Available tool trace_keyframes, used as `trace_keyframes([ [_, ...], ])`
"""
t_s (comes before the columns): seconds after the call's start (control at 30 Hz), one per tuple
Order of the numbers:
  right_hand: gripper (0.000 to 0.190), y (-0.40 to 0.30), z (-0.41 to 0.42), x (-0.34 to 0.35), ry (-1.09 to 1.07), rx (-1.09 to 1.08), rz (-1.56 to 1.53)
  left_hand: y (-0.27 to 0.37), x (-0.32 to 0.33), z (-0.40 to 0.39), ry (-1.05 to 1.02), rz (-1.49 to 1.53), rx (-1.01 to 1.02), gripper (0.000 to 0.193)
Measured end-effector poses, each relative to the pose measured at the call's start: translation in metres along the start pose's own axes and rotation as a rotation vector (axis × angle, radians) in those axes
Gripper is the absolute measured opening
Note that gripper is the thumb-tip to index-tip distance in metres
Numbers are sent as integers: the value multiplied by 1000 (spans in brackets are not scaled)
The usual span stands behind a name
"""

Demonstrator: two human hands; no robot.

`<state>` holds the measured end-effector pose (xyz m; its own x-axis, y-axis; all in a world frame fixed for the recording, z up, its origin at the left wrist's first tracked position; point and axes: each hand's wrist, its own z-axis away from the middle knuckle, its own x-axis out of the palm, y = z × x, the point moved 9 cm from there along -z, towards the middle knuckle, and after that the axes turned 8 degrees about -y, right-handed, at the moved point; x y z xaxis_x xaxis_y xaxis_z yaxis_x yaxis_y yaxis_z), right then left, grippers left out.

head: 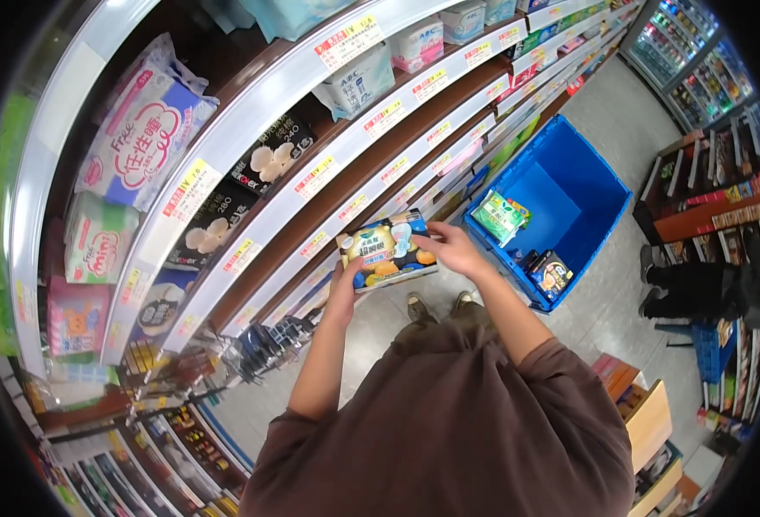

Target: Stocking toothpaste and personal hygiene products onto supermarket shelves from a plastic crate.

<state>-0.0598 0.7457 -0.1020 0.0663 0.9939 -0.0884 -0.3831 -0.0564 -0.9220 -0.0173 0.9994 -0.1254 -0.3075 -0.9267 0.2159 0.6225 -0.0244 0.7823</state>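
Between both hands I hold a blue and yellow printed package [390, 251] in front of the shelves. My left hand [344, 284] grips its near left end, thumb on top. My right hand [448, 245] holds its right end, fingers over the edge. To the right, a large blue plastic crate [551, 194] stands on the floor; a green and white package [501, 216] and a dark package with yellow print [551, 274] lie inside it. Close on the left, shelves carry a purple and white sanitary pad pack [144, 132] and black packs with white cotton pictures [215, 226].
Curved-looking shelf edges with price tags [315, 178] run along the left. Drink coolers [684, 58] stand at the far right. A person in dark trousers [684, 281] is at the right, by a blue stool-like object. A wooden-sided display [651, 423] is at the lower right.
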Motion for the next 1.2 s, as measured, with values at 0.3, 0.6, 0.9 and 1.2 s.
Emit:
trace_keyframes([
  [0.3,42,-21,-92,43,79,-306,-97,52,-44,-48,89,-754,274,72],
  [0.6,33,-69,-117,33,149,-571,454,75,-34,-60,31,-594,500,56],
  [0.9,38,-64,-82,-10,456,-477,256,75,-12,-99,313,-1147,777,66],
  [1.2,23,43,36,-79,441,-449,233,62,20,-185,94,-889,478,56],
])
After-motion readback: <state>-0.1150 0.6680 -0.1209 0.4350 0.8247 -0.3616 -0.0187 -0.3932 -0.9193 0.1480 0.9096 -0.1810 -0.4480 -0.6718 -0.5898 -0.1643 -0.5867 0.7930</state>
